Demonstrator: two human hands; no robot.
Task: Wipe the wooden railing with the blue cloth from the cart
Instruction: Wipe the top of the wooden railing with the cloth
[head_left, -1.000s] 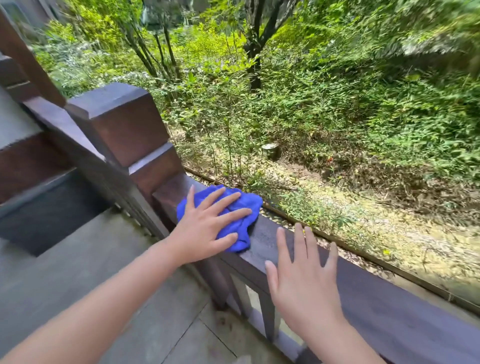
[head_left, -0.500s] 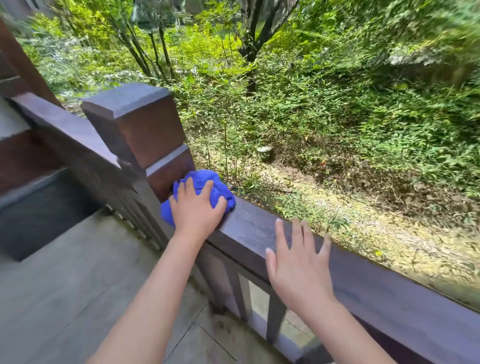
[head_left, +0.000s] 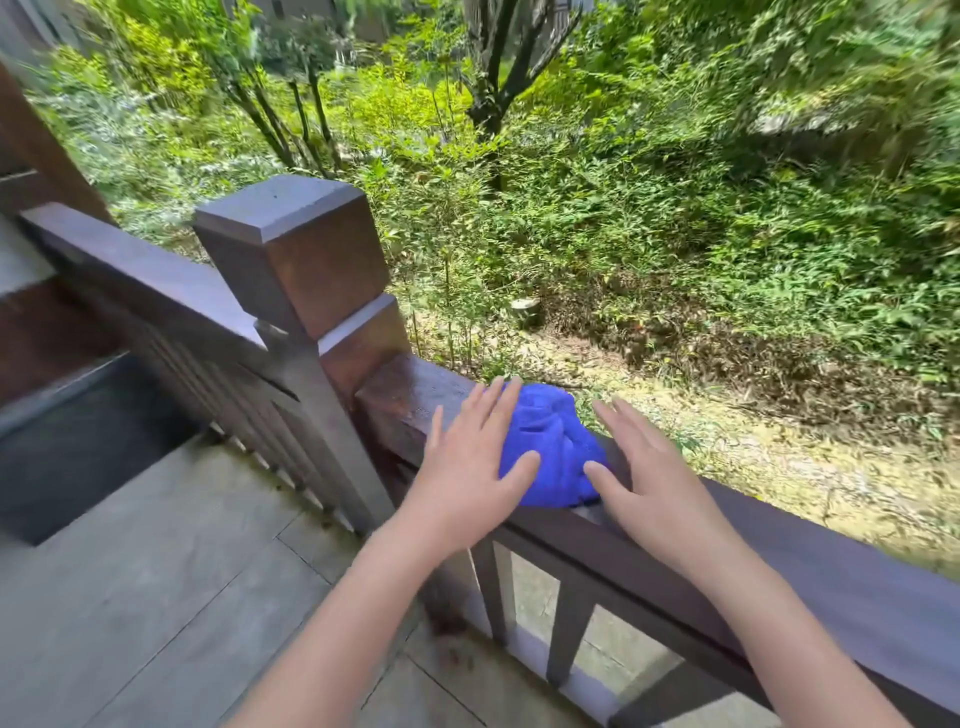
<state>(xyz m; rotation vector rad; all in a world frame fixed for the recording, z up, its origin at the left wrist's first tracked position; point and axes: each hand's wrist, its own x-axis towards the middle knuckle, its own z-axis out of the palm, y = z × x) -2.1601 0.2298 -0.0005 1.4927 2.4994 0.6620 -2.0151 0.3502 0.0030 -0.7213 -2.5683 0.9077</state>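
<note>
The blue cloth lies bunched on the top of the dark wooden railing, a short way right of the square post. My left hand lies flat with spread fingers, its thumb and forefinger pressing on the cloth's left side. My right hand rests flat on the rail just right of the cloth, and its thumb touches the cloth's edge. The rail between post and cloth looks wet and shiny.
A second rail section runs left from the post, with slats below. Grey stone paving lies at my feet, with a dark recess at left. Beyond the railing the ground drops to shrubs and leaf litter. No cart is in view.
My left hand has slid the cloth from against the post rightward along the rail. The cloth now reaches my right hand, which has stayed on the rail.
</note>
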